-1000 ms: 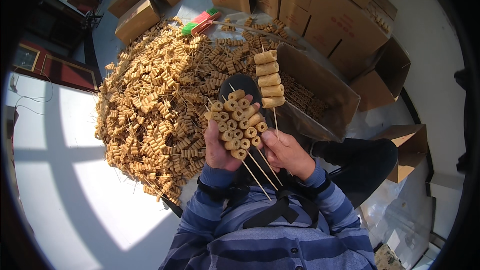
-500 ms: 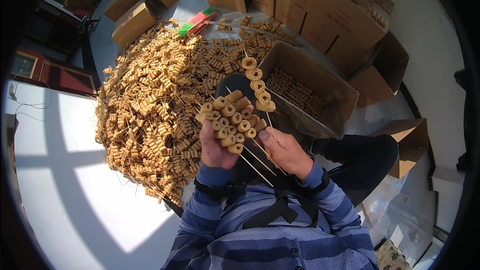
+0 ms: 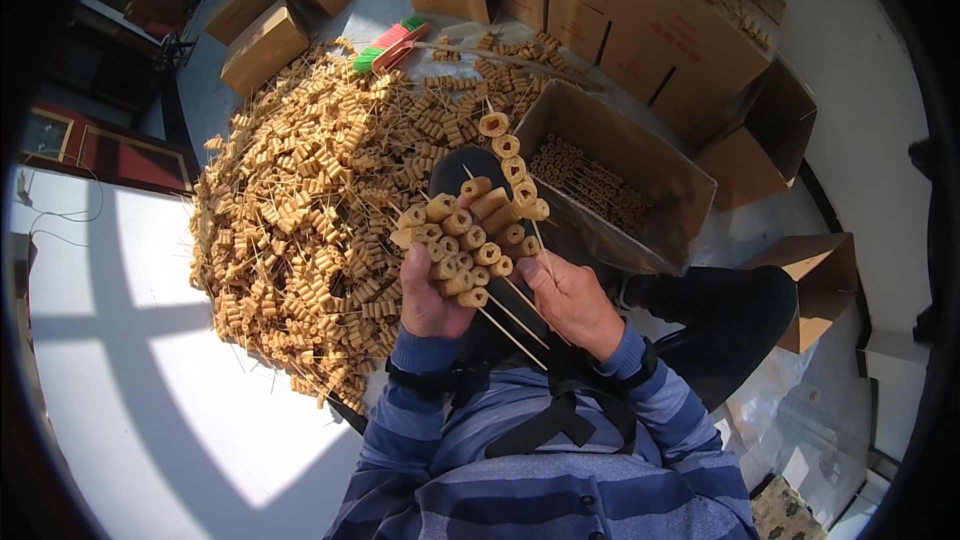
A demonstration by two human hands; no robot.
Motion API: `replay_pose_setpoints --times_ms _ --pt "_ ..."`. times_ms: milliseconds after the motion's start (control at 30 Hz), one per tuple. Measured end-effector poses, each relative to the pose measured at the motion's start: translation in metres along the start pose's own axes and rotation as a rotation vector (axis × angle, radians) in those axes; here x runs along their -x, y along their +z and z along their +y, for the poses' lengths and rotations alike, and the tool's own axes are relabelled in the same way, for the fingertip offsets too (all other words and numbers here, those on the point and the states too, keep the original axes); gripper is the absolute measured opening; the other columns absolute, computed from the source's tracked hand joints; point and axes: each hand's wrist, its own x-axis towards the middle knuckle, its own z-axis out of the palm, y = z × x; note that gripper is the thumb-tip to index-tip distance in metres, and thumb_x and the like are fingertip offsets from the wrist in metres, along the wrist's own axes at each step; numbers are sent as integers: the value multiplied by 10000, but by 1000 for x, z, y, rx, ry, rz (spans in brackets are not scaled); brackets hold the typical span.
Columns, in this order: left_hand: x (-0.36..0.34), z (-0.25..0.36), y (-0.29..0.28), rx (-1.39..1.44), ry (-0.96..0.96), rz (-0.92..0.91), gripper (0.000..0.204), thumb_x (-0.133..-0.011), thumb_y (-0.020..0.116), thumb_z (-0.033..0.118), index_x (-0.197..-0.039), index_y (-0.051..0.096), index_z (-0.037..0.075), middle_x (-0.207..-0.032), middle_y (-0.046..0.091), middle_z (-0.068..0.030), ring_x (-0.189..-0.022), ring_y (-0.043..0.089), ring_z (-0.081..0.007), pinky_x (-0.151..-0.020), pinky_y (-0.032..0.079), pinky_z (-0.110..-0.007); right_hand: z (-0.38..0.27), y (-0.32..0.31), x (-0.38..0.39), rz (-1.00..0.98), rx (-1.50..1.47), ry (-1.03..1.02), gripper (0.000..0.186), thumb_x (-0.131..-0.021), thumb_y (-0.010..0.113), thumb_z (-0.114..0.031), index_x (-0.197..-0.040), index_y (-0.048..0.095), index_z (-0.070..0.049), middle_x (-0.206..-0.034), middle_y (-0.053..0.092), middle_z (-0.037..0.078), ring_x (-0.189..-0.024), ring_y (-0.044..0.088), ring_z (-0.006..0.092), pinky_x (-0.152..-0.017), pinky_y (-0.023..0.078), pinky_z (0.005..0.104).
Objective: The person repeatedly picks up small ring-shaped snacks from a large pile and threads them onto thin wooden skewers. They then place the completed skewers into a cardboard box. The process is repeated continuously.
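My left hand (image 3: 432, 302) is closed around a bunch of skewers (image 3: 462, 240) threaded with short, hollow, tan-brown rolls, held above my lap. Their bare wooden sticks point down toward my belly. On the right, my right hand (image 3: 575, 305) pinches the stick of a single skewer (image 3: 514, 170), whose several rolls stand up past the far right side of the bunch. The fingertips of my right hand are close to the sticks of the bunch; whether they also grip one of those is hidden.
A large heap of similar skewers (image 3: 300, 210) spreads at the left. To the right, an open lined carton (image 3: 620, 230) holds rows of skewers. Closed cartons (image 3: 660, 30) are stacked behind it. A red-and-green brush (image 3: 392, 44) lies beyond the heap, and an open carton (image 3: 815, 290) stands far right.
The single skewer and my right hand have shifted slightly left. Rolls at the far right side of the bunch have tilted and spread a little from the others. My left hand stays nearly still.
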Motion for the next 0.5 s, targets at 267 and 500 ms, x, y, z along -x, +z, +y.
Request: replay_pose_setpoints --times_ms 267,500 --pt "-4 9 -18 -58 17 -48 870 -865 677 562 -1445 390 -20 -1442 488 -209 -1330 497 -357 -1122 403 -509 -9 -5 3 -170 -80 131 321 -1056 499 -327 -1067 654 -46 -733 600 70 -656 568 149 -659 490 315" --pt "-2 9 -33 -130 67 -53 829 -905 626 573 -1495 349 60 -1464 480 -165 -1325 498 -347 -1089 429 -531 -11 -3 5 -157 -85 77 349 -1059 491 -346 -1050 659 -41 -661 549 24 -577 505 84 -583 444 265"
